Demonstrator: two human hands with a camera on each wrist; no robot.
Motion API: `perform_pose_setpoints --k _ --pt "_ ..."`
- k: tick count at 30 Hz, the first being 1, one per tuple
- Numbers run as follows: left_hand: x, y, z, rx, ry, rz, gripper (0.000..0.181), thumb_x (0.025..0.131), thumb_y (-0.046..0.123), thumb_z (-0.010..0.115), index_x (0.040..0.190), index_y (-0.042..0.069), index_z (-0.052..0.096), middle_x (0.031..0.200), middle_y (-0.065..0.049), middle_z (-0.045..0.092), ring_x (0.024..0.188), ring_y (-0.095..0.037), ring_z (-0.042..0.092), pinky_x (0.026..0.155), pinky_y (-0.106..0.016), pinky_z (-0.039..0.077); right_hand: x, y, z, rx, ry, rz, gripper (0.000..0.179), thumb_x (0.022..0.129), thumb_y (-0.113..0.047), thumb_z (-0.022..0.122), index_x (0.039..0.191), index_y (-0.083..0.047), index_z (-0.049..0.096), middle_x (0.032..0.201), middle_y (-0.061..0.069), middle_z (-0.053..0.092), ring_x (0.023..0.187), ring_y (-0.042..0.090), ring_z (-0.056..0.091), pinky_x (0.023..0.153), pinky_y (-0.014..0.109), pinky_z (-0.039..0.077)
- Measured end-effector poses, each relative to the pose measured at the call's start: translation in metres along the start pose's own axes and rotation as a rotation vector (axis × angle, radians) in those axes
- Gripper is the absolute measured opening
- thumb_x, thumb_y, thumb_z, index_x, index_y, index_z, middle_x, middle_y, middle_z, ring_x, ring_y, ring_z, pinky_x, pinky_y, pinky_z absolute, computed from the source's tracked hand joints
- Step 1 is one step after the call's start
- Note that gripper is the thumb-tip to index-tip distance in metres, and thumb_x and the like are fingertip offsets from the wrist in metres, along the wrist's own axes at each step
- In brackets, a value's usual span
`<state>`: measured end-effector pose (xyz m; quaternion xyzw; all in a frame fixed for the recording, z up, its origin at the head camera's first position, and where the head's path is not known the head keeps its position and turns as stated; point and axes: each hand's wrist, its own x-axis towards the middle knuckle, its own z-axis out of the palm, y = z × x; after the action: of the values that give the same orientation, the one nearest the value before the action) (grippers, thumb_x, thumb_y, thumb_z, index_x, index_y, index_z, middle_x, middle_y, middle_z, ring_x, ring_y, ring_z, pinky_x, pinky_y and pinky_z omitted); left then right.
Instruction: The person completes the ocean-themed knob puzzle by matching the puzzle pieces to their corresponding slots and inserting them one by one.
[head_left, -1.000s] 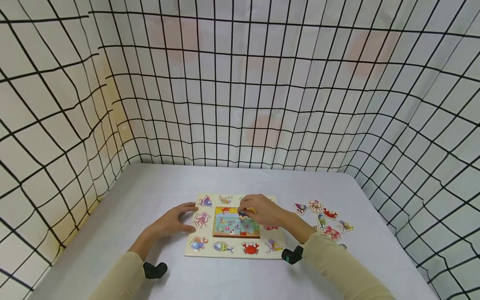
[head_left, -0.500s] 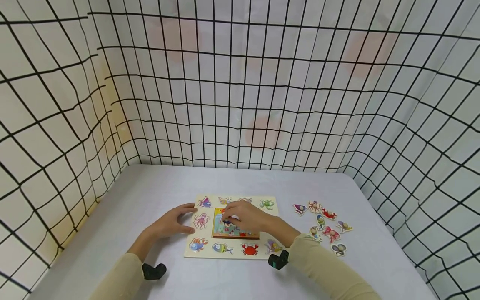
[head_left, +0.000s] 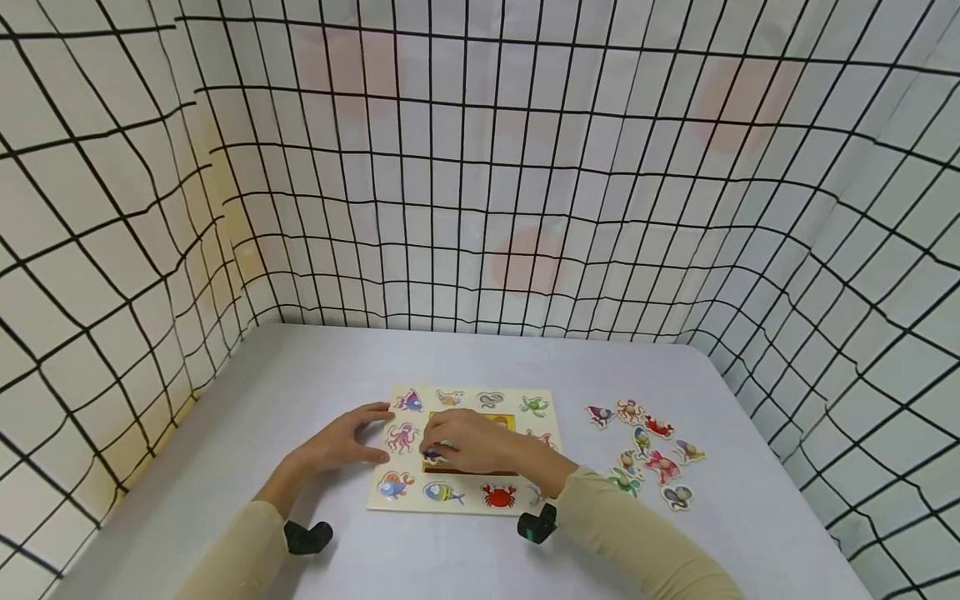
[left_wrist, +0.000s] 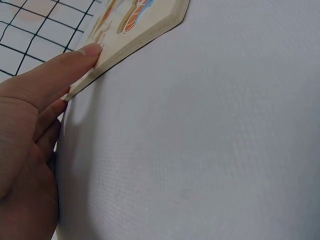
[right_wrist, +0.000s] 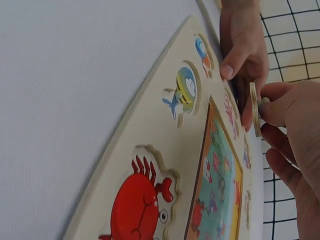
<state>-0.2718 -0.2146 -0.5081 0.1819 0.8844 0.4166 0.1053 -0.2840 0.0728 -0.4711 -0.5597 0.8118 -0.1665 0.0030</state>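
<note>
A wooden peg puzzle board (head_left: 382,497) with sea-animal recesses lies on the table. My left hand (head_left: 347,440) touches its left edge with thumb and fingers spread; the left wrist view shows the thumb (left_wrist: 90,52) on the board's rim. Above the board's central picture, my right hand (head_left: 472,443) pinches a small puzzle piece (right_wrist: 255,111) by its knob. The right wrist view shows this piece edge-on, above the board, so its animal is hidden. A red crab picture (right_wrist: 137,205) and a striped fish picture (right_wrist: 186,90) lie along the near side.
Several loose knobbed pieces lie right of the board, among them a red crab piece (head_left: 659,427), a pink piece (head_left: 663,467) and a green piece (head_left: 625,481). Black netting (head_left: 480,200) over white sheeting encloses the back and sides of the white table (head_left: 330,358).
My right hand has moved left across the board with the piece, from right of the central picture to its left part. More loose pieces show beside the forearm. The left hand stays put.
</note>
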Motion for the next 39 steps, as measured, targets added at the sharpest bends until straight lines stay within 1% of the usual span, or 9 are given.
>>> perform_pose_setpoints --k 3,6,13,20,26,35,39 --pt "0.001 -0.001 0.000 0.007 -0.007 0.010 0.074 0.082 0.027 0.090 0.145 0.006 0.058 0.161 -0.019 0.038 0.149 -0.048 0.026 0.117 -0.070 0.018 0.004 -0.003 0.002 0.002 -0.009 -0.020 0.016 0.102 -0.012 0.067 0.113 -0.013 0.078 0.115 -0.004 0.069 0.108 0.004 0.062 0.098 0.013 0.044" --pt "0.000 -0.002 0.001 0.018 -0.006 0.008 0.074 0.082 0.028 0.090 0.145 0.006 0.058 0.161 -0.019 0.038 0.149 -0.048 0.026 0.117 -0.070 0.019 0.007 -0.006 0.003 0.000 -0.018 -0.028 0.016 0.102 -0.013 0.068 0.113 -0.014 0.079 0.116 -0.004 0.069 0.111 0.005 0.061 0.100 0.013 0.043" --pt "-0.002 0.000 0.001 0.009 -0.007 0.011 0.074 0.082 0.028 0.089 0.145 0.006 0.058 0.161 -0.019 0.038 0.149 -0.048 0.026 0.117 -0.071 0.018 0.012 -0.014 0.006 0.004 -0.042 -0.017 0.016 0.102 -0.013 0.068 0.113 -0.015 0.079 0.115 -0.005 0.070 0.111 0.004 0.062 0.102 0.013 0.042" --pt "-0.001 -0.002 -0.001 -0.003 -0.011 0.037 0.074 0.083 0.027 0.089 0.145 0.003 0.057 0.160 -0.021 0.038 0.149 -0.048 0.027 0.117 -0.070 0.019 0.014 -0.018 0.009 0.019 -0.042 -0.011 0.016 0.102 -0.013 0.067 0.113 -0.015 0.079 0.114 -0.005 0.070 0.107 0.002 0.062 0.098 0.010 0.043" --pt "0.001 -0.003 -0.001 -0.002 -0.018 0.044 0.074 0.082 0.027 0.089 0.145 0.003 0.057 0.160 -0.021 0.039 0.149 -0.048 0.027 0.117 -0.070 0.020 0.015 -0.021 0.011 0.038 -0.064 0.010 0.018 0.103 -0.013 0.066 0.115 -0.015 0.078 0.118 -0.006 0.069 0.111 0.002 0.060 0.100 0.011 0.042" --pt "0.001 -0.003 -0.003 -0.007 -0.019 0.054 0.074 0.083 0.027 0.088 0.146 0.004 0.056 0.161 -0.021 0.038 0.149 -0.048 0.027 0.116 -0.071 0.020 0.021 -0.023 0.016 0.024 -0.067 -0.043 0.018 0.103 -0.013 0.066 0.115 -0.016 0.078 0.114 -0.007 0.068 0.106 0.001 0.058 0.098 0.008 0.041" --pt "0.001 -0.003 -0.003 -0.010 -0.021 0.058 0.074 0.083 0.027 0.088 0.145 0.003 0.056 0.161 -0.021 0.038 0.149 -0.048 0.027 0.116 -0.070 0.021 0.025 -0.025 0.017 0.015 -0.079 -0.058 0.019 0.103 -0.013 0.067 0.116 -0.018 0.079 0.115 -0.009 0.068 0.109 -0.001 0.058 0.099 0.009 0.040"
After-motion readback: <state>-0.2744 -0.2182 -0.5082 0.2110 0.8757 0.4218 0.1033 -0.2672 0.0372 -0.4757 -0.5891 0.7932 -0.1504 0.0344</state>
